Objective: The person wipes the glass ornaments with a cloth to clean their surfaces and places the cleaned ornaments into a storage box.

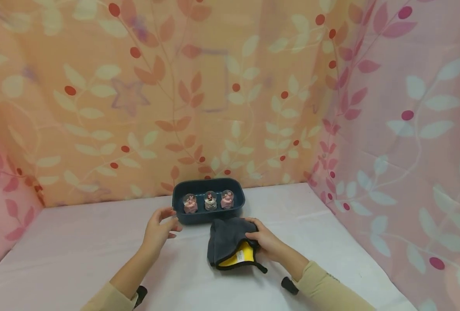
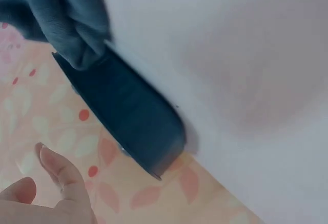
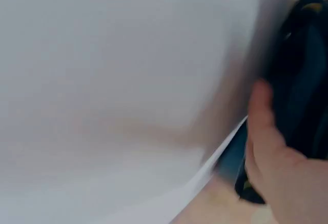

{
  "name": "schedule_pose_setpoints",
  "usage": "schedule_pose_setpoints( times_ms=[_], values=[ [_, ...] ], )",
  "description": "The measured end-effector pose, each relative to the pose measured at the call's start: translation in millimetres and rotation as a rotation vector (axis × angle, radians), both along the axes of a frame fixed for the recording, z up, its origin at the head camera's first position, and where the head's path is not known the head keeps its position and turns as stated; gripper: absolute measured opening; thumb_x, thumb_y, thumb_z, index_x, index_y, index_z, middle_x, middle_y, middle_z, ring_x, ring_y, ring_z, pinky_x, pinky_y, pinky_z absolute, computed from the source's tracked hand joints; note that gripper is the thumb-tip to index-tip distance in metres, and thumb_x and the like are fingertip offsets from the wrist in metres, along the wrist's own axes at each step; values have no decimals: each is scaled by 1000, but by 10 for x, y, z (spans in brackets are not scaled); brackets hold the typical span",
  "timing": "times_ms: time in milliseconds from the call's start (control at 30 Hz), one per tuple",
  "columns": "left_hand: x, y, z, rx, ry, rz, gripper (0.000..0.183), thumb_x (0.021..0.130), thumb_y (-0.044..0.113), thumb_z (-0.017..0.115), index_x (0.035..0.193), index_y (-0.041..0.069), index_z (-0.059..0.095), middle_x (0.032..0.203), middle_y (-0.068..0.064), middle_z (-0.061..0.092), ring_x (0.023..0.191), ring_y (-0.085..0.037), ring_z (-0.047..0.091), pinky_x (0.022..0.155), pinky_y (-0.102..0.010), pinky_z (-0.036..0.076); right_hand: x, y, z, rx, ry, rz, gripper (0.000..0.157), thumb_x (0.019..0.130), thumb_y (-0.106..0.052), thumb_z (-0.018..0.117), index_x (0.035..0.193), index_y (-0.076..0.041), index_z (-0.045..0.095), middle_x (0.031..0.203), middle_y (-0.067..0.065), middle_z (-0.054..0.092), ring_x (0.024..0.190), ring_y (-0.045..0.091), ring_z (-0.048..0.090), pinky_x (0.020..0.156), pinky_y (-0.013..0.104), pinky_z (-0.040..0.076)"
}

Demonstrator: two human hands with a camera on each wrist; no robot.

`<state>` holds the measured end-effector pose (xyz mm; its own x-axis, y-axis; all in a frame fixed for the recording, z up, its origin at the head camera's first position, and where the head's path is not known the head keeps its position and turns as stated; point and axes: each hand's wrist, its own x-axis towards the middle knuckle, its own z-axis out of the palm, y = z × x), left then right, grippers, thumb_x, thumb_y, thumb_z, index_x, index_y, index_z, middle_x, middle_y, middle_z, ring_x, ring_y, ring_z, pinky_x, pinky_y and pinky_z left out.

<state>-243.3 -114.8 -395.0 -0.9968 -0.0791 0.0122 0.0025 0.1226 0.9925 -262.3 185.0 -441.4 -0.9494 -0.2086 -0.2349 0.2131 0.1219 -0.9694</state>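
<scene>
My right hand (image 1: pixel 266 239) grips the right side of a folded microfiber cloth (image 1: pixel 230 237), dark grey with a yellow inner face, black edging, a white label and a hanging loop. In the right wrist view the thumb lies along the dark cloth (image 3: pixel 302 90). The cloth hangs just in front of a dark blue tray (image 1: pixel 208 219). Inside that tray stand three small snow globes, two pink ones (image 1: pixel 190 204) (image 1: pixel 227 199) and a white one (image 1: pixel 210 201) between them. Beside the tray's front left corner, my left hand (image 1: pixel 161 229) holds nothing, its fingers loosely bent.
A white cloth covers the table (image 1: pixel 78 246). Behind it hangs an orange leaf-patterned curtain (image 1: pixel 214 108), with a pink curtain (image 1: pixel 393 129) along the right side. Small black pieces (image 1: pixel 289 286) show by both wrists.
</scene>
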Motion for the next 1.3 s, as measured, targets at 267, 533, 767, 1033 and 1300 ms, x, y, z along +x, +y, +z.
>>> schedule_pose_setpoints(
  times_ms=[267,533,767,1033,1300],
  values=[
    [175,-132,-34,-51,-20,-22,44,99,6,50,137,-8,34,132,-27,44,74,-14,66,66,-28,51,-146,452,-110,421,104,94,63,89,-5,66,145,-10,38,132,25,44,80,27,57,55,36,50],
    [308,-249,-106,-84,-63,-37,43,99,8,50,137,-7,36,131,-28,47,77,-19,66,68,-31,52,-143,431,-105,415,55,-50,72,86,-12,74,142,8,33,122,28,55,90,29,59,75,40,52],
    [386,-349,-174,-94,-68,-33,40,99,6,50,134,-9,38,128,-29,51,75,-19,66,64,-29,52,-149,312,-36,113,-134,-141,58,90,-10,68,131,19,40,128,33,49,100,28,60,83,40,53],
    [446,-405,-173,-86,-82,-31,40,99,7,51,133,-9,38,123,-24,55,74,-17,66,63,-29,51,-116,207,-32,-202,-147,-141,49,94,4,55,136,14,32,118,24,52,91,23,62,80,34,54],
    [487,-422,-174,-51,-126,-33,40,99,8,53,133,-9,39,116,-17,60,73,-18,66,62,-30,52,-76,84,-205,121,-55,-136,78,83,4,72,143,12,24,139,34,38,122,42,48,98,50,43]
  ],
)
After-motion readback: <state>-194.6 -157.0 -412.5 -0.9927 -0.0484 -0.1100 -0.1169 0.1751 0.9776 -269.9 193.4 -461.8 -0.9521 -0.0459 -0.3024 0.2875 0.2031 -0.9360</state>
